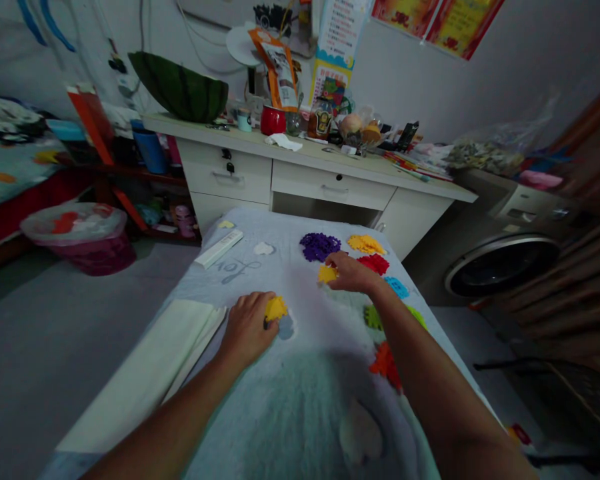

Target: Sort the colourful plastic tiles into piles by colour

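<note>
Yellow plastic pieces (276, 308) with notched edges are held in my left hand (251, 327), its fingers closed round them just above the cloth-covered table. Further forward, my right hand (349, 272) pinches another yellow piece (327, 273). Close to that hand lie a purple heap (320, 246), a yellow-orange heap (366, 244) and a red heap (374, 263) of similar small pieces. Blue pieces (397, 287), green pieces (373, 318) and orange-red pieces (386, 364) run down the right side, partly hidden by my right forearm.
The blue-grey cloth (300, 373) covers the table. Left on it are a long white box (220, 249) and a folded white cloth (145, 367). A cluttered white desk (230, 175) stands beyond, with a washing machine (500, 233) at right and a lined pink bin (93, 250) at left.
</note>
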The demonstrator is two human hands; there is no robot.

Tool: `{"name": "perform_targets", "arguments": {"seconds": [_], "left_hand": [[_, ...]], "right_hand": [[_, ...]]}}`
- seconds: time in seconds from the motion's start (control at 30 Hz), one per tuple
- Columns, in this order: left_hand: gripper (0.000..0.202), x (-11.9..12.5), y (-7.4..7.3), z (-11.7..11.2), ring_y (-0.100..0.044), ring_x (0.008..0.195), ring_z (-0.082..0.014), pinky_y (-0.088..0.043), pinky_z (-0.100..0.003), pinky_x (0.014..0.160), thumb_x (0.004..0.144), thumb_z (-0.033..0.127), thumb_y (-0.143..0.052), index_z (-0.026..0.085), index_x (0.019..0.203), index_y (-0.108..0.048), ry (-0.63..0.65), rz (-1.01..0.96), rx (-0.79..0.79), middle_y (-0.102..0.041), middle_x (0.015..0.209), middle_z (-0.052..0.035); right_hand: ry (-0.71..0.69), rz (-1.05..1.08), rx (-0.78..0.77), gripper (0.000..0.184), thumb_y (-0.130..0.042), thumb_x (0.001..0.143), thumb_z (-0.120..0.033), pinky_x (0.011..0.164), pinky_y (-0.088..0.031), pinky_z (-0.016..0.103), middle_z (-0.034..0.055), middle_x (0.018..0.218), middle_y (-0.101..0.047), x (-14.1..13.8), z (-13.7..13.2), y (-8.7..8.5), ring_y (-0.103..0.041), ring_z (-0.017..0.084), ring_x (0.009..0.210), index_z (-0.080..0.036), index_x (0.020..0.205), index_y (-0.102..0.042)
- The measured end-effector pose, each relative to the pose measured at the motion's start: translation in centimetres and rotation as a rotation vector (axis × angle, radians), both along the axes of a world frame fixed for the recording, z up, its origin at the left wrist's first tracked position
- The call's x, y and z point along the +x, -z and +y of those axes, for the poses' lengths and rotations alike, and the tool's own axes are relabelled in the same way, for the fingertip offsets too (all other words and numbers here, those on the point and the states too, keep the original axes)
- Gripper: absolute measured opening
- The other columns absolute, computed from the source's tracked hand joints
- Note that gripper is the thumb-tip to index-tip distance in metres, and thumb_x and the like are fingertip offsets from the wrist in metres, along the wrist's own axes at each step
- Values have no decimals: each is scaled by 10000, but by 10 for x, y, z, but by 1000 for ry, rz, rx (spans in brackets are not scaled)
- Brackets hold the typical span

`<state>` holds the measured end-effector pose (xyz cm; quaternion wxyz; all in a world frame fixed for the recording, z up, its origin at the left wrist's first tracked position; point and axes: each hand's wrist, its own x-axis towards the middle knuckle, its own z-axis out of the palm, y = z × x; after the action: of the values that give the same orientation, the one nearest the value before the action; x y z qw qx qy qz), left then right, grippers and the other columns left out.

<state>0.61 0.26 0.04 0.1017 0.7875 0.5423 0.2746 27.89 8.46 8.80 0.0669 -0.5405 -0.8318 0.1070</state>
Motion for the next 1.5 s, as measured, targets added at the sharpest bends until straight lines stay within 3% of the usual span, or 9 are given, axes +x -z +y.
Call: {"name": "perform_targets", "arguments": {"seconds": [0.2,0.33,0.53,0.8,1.03,1.2,1.37,1.5], "left_hand": [[419,1,1,0,-524,1069,-279,-414,-433,934,782,219,-591,205,1200,-560,-6,-15,-7,-634,1182,-77],[417,2,-1,-1,-525,1064,-275,-411,-434,939,774,206,-593,214,1190,-569,-7,-24,-15,-633,1177,-72],[409,2,-2,-1,-518,1070,-277,-410,-440,940,784,216,-594,208,1191,-571,-11,-24,-33,-630,1168,-73],[395,2,-6,-2,-507,1083,-276,-407,-438,931,797,219,-582,223,1192,-573,-12,-25,-71,-620,1181,-70],[395,1,-4,-2,-518,1075,-281,-412,-438,924,782,218,-596,243,1176,-576,-7,-35,-58,-622,1166,-64],[397,1,-4,-2,-523,1070,-280,-413,-436,915,780,213,-599,240,1175,-583,0,-37,-59,-630,1165,-64],[386,1,-3,-1,-526,1083,-283,-407,-440,923,810,230,-597,212,1195,-574,19,-46,-45,-640,1199,-73],[396,0,-3,-2,-538,1087,-282,-406,-433,928,842,278,-602,208,1228,-550,21,-68,-47,-650,1203,-72]], "right_hand": [[377,-17,199,424,-726,684,-202,821,-461,288,80,1039,-574,86,54,0,-553,172,872,-137,1085,-603],[580,-24,266,379,-712,714,-198,830,-464,289,101,1054,-580,120,79,9,-565,175,886,-118,1076,-638],[767,-37,268,288,-655,784,-204,813,-467,278,135,1089,-596,132,103,24,-596,179,869,-106,1054,-677],[865,-35,296,247,-612,815,-213,858,-478,322,175,1049,-642,132,124,34,-620,229,919,-78,1003,-700],[841,103,328,252,-574,809,-187,919,-456,391,206,1059,-596,132,124,37,-596,263,955,-60,1000,-679],[715,124,428,260,-573,769,-160,980,-420,387,167,1080,-578,115,107,22,-562,255,1025,-102,1003,-671],[493,104,375,205,-523,814,-163,867,-456,347,112,963,-654,71,70,-9,-600,222,900,-135,947,-678],[132,104,203,175,-504,861,-182,734,-443,291,47,813,-660,16,17,-24,-596,171,749,-158,916,-669]]}}
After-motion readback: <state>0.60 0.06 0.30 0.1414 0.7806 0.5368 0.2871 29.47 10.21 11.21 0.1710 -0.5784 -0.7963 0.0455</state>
